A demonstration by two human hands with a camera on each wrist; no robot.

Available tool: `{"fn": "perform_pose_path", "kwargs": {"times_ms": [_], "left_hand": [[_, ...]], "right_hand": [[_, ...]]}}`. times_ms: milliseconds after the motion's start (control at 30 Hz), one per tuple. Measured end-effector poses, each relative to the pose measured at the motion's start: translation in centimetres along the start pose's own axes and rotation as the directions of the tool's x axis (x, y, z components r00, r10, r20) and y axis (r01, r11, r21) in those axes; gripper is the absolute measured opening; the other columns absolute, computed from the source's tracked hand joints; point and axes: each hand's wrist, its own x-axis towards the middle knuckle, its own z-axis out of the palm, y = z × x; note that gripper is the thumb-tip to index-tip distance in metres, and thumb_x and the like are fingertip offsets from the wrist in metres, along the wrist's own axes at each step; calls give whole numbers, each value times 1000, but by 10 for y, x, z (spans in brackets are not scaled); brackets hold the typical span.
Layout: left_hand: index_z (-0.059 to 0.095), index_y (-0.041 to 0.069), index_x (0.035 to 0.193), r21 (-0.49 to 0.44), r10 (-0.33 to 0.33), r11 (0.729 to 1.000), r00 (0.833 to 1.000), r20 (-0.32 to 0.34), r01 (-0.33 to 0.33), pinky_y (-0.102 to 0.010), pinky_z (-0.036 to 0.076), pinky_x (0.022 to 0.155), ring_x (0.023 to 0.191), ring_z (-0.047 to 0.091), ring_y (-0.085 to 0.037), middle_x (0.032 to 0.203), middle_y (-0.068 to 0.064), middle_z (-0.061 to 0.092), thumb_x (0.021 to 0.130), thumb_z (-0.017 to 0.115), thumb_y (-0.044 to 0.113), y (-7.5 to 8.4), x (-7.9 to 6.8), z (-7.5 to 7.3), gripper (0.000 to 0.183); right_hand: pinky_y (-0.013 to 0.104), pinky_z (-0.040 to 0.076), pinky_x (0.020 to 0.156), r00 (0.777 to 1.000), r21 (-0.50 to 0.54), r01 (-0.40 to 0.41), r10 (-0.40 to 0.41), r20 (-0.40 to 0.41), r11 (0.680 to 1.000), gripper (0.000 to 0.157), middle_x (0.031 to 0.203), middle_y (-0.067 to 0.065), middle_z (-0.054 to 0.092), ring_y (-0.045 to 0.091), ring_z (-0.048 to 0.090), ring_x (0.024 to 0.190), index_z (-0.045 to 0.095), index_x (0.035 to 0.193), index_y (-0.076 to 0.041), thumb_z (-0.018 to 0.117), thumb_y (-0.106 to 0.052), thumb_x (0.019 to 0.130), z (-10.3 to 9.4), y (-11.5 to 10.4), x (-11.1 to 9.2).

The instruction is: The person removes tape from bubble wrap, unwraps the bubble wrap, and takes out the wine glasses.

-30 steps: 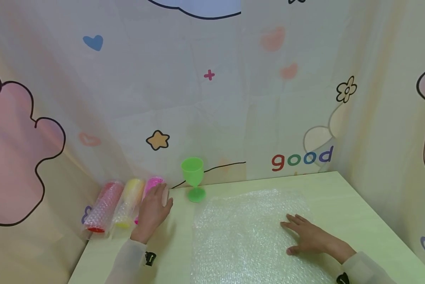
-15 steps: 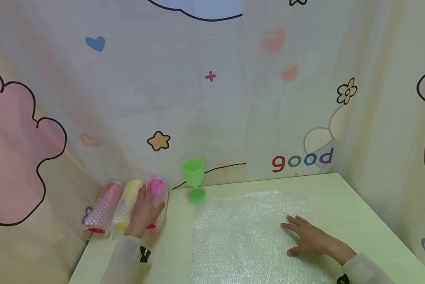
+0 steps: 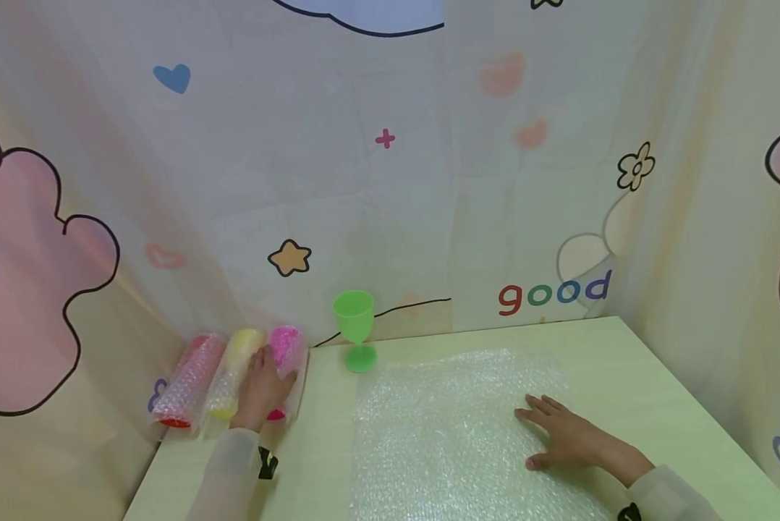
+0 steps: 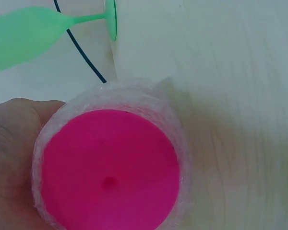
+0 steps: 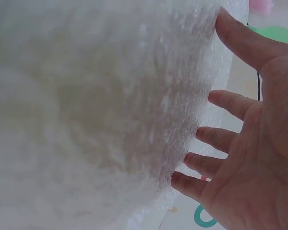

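Observation:
At the left of the table, my left hand (image 3: 262, 391) holds a bubble-wrapped pink goblet (image 3: 287, 347) from above. My thumb lies across its right side; the other fingers reach down its left side, their tips partly hidden. The left wrist view shows its round pink base (image 4: 110, 167) ringed by the wrap. My right hand (image 3: 569, 438) rests with spread fingers on the right part of a flat bubble wrap sheet (image 3: 442, 434); the right wrist view shows the fingertips (image 5: 223, 21) touching the sheet. A green goblet (image 3: 354, 315) stands upright behind the sheet's left corner, touched by neither hand.
Left of the pink goblet lie a yellow bubble-wrapped bundle (image 3: 236, 362) and a red one (image 3: 191, 376), side by side near the table's left edge. A printed curtain (image 3: 416, 188) hangs behind the table (image 3: 663, 427).
My left hand has shifted left and slightly nearer; more of the pink goblet now shows to the right of my fingers, its base farther right. My right hand stays on the sheet.

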Motion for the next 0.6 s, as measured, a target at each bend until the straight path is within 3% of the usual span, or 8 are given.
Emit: {"fn": "perform_pose_path", "kwargs": {"times_ms": [167,600], "left_hand": [[9,-7,154,-13,16,1000,1000,-16,-16,-60,27,116,144,24,-51,159,-32,15,97,56,32,3,-4,2,84],[18,-3,153,7,72,997,997,-27,-72,-63,37,108,135,38,-53,156,-31,24,90,68,31,8,-13,1,87]], "right_hand": [[73,31,105,1000,-3,-3,3,0,1000,92,158,23,31,53,25,143,48,144,-12,76,-61,71,0,0,0],[73,31,106,1000,-7,-6,6,-2,1000,93,158,23,31,53,25,143,47,144,-12,75,-62,71,2,1,0]]}}
